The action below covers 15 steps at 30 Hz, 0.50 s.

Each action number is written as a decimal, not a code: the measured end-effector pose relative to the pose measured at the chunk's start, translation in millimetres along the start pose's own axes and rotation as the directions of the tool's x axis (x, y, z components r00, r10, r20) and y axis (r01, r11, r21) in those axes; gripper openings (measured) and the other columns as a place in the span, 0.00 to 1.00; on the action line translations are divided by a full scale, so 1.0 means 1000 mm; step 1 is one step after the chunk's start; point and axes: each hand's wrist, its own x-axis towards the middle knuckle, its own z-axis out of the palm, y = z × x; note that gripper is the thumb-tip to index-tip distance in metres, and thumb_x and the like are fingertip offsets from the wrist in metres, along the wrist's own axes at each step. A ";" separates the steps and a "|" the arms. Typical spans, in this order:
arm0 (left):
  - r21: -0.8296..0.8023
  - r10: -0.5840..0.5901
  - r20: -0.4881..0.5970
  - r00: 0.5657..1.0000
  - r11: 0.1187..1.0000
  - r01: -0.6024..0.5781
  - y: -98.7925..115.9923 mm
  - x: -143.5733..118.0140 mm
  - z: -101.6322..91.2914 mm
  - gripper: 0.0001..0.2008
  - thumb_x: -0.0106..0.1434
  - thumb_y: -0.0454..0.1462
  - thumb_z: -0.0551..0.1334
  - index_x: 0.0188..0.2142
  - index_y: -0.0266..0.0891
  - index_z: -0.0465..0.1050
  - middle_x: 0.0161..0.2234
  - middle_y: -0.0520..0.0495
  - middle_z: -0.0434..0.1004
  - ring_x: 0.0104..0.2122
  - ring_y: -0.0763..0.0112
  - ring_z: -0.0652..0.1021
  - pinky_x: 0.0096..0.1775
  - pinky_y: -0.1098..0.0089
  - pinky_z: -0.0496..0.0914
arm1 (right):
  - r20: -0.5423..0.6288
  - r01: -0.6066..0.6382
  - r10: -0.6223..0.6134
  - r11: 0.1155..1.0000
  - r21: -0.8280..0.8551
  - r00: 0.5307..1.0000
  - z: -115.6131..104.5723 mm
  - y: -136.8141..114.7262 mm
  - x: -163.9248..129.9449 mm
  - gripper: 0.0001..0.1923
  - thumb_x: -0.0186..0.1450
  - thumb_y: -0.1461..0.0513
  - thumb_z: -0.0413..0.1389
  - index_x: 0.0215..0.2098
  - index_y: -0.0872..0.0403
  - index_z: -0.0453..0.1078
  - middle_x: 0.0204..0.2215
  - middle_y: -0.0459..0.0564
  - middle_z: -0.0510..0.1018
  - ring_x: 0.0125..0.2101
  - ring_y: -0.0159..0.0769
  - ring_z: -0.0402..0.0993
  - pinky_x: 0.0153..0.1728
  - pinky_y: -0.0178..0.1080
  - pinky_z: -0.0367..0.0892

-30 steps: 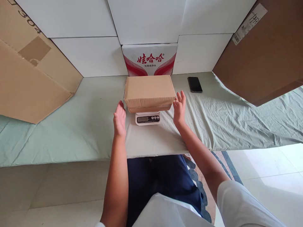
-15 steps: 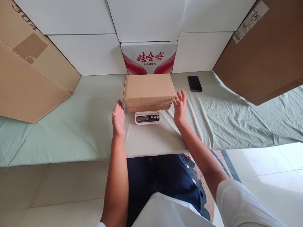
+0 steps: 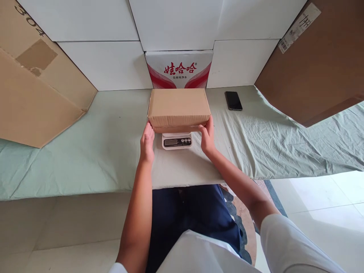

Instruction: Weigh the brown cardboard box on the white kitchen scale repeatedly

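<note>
A closed brown cardboard box (image 3: 179,104) rests on a white kitchen scale (image 3: 177,141), whose small display and buttons stick out below the box's near side. My left hand (image 3: 147,143) is at the box's near left corner, its fingers against the side. At the near right corner my right hand (image 3: 207,135) grips the box, thumb on the front face and fingers along the right side. Between them the two hands hold the box. The scale's weighing plate is mostly hidden under it.
A black phone (image 3: 233,101) lies on the green cloth (image 3: 113,151) to the right. Behind the box stands a white and red carton (image 3: 179,69) against white panels. Large cardboard sheets (image 3: 42,102) flank the left, and another brown cardboard piece (image 3: 315,72) the right.
Both hands have moved inward from beside the box and closed on its near corners. The box still sits over the scale, almost unmoved.
</note>
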 end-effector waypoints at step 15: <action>-0.059 -0.036 0.030 0.999 0.998 0.038 -0.046 0.160 0.007 0.45 0.58 0.70 0.58 0.64 0.45 0.70 0.73 0.39 0.60 0.75 0.57 0.57 0.74 0.54 0.49 | -0.080 0.078 -0.083 0.995 -0.055 0.993 0.043 0.080 0.133 0.47 0.61 0.35 0.49 0.70 0.49 0.48 0.70 0.55 0.59 0.72 0.46 0.55 0.75 0.54 0.53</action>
